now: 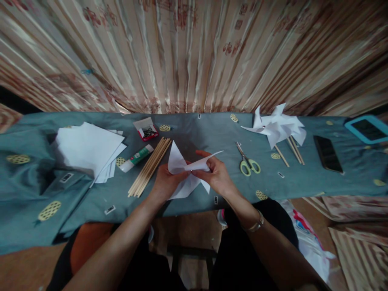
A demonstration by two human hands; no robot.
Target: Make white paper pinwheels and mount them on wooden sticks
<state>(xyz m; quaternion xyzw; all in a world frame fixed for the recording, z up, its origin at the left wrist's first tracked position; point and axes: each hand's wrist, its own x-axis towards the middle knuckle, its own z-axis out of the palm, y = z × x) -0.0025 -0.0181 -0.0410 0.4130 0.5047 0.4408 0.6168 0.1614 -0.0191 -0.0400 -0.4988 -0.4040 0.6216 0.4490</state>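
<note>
A white paper pinwheel (184, 188) is held between both my hands above the near middle of the table. My left hand (169, 180) pinches it from the left, the thumb close to its centre. From the right, my right hand (217, 173) grips it with the thumb at the centre and fingers behind a folded blade. A small dark pin head shows between the thumb tips. Just left of my left hand lies a bundle of wooden sticks (150, 167). Green-handled scissors (247, 161) rest to the right of my right hand.
On the left lies a stack of white paper (91, 145), with a glue tube (136, 157) and an open red-and-white box of metal pins (146, 130) nearby. Finished pinwheels on sticks (277, 125), a phone (327, 153) and a blue-framed tablet (368, 128) are on the right. A curtain hangs behind.
</note>
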